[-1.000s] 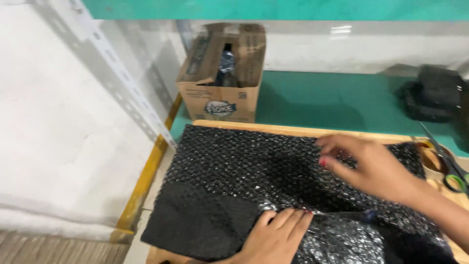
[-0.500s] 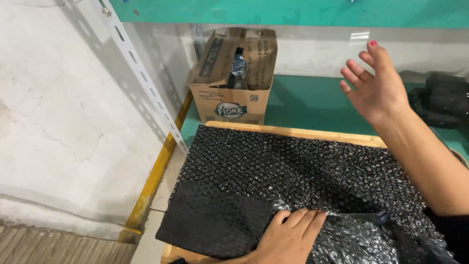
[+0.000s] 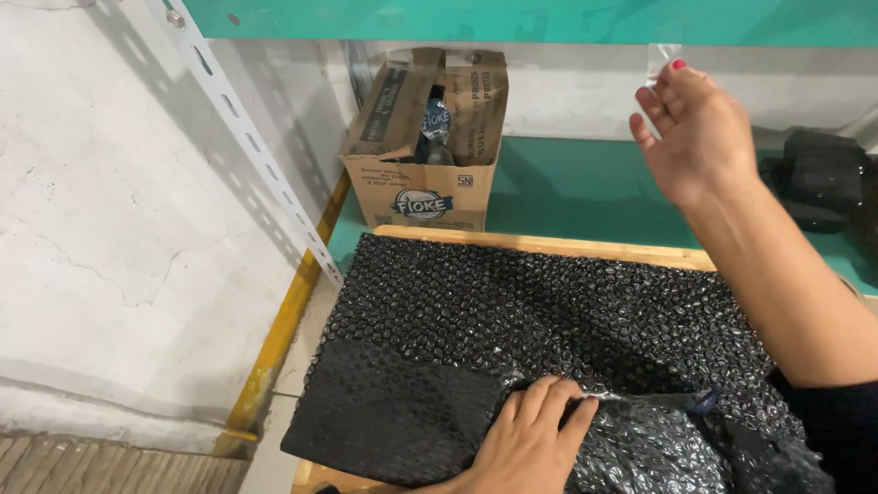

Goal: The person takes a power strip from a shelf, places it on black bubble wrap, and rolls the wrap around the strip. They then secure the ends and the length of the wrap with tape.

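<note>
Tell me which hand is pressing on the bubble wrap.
The left hand, flat on the folded black bubble wrap at the near edge. The right hand is raised off it, fingers at a clear tape strip on the shelf edge.

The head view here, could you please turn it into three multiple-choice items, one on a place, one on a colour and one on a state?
1. Where does the cardboard box stand?
A. Behind the far edge of the wooden board, on the green surface
B. On top of the bubble wrap
C. On the floor at the left

2. What colour is the bubble wrap?
A. Clear white
B. Black
C. Pink

3. What is the right hand doing?
A. Pressing flat on the wrap
B. Raised, pinching a piece of clear tape
C. Gripping the box

Answers:
1 A, the box sits just beyond the board's far edge.
2 B, the bubbled sheet is dark all over.
3 B, the fingertips hold a transparent strip up near the shelf, while the left hand presses the folded wrap down.
</note>
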